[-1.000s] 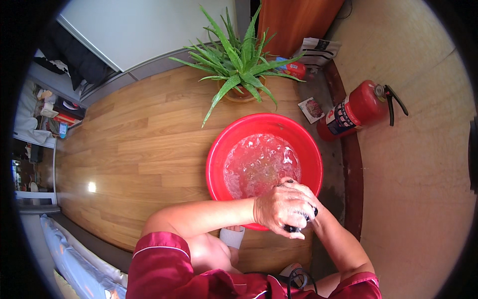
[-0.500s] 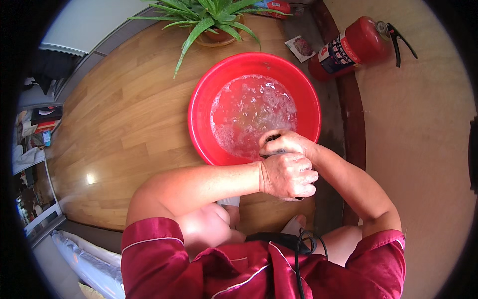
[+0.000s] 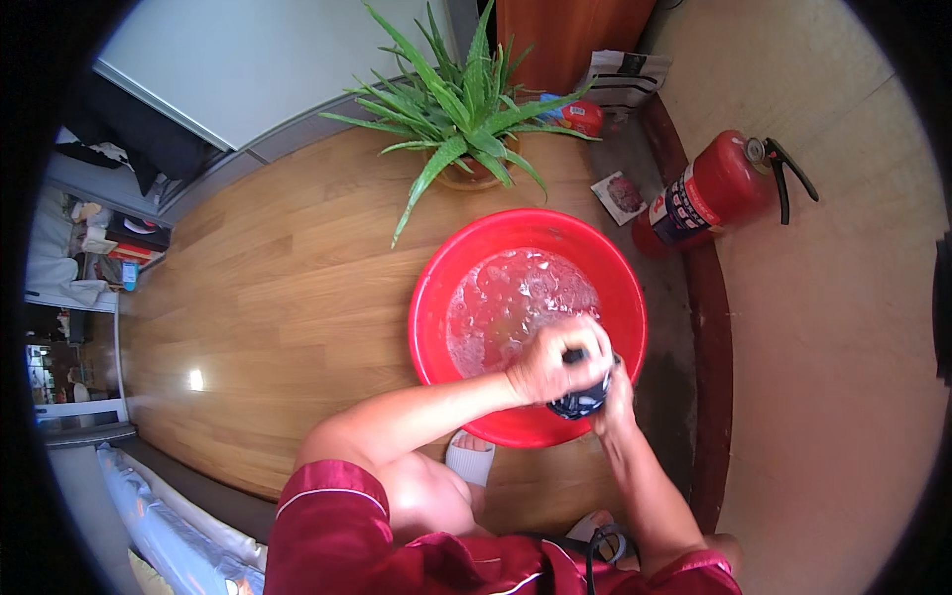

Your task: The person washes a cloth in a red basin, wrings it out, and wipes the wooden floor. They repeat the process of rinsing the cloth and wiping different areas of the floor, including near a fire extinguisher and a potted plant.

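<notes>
Over the near right part of a red plastic basin (image 3: pixel 426 342), my two hands are close together. Soapy water (image 3: pixel 521 297) with foam fills the bottom of the basin. My left hand (image 3: pixel 557 363) is closed on a wet black cloth with a white pattern (image 3: pixel 581 401), its fingers slightly blurred. On the cloth's right side, my right hand (image 3: pixel 617 399) grips it too, partly hidden behind the cloth and the left hand. The cloth is bunched up, so I cannot tell what kind of item it is.
A potted aloe plant (image 3: pixel 466 129) stands beyond the basin on the wooden floor (image 3: pixel 268 297). To the right are a red fire extinguisher (image 3: pixel 719 183) by the wall and a small printed packet (image 3: pixel 620 198). A slippered foot (image 3: pixel 470 458) is near the basin's front.
My hands have turned over, with the left now above the cloth and the right at its side, showing more of it. The view has tilted up, so the basin sits lower.
</notes>
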A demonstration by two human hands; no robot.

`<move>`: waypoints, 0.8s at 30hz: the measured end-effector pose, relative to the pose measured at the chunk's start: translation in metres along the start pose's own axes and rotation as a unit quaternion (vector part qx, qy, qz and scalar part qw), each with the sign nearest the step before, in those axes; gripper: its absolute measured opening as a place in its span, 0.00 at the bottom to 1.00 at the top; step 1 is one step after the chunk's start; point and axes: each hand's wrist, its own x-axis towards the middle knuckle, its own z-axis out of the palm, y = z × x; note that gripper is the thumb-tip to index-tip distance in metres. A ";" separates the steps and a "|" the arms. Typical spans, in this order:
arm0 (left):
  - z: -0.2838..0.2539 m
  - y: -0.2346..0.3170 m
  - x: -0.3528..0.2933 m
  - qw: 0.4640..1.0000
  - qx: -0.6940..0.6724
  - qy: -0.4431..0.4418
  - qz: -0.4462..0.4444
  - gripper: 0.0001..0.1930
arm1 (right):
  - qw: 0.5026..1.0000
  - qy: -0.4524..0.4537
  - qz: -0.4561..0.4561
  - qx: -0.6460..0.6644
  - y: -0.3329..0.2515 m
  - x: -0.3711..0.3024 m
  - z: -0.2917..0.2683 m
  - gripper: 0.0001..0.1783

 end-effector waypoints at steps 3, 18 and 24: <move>0.002 -0.032 0.001 0.861 -0.243 0.286 -0.344 0.13 | 0.988 -0.014 -0.152 -0.014 -0.011 -0.009 -0.013 0.21; 0.035 -0.045 -0.022 0.721 -0.258 -0.200 -0.611 0.27 | 0.925 0.220 -0.135 -0.278 -0.066 -0.068 -0.171 0.24; 0.013 -0.089 -0.004 0.728 0.388 -0.310 -0.472 0.26 | 0.984 0.132 -0.061 -0.106 -0.073 -0.104 -0.203 0.25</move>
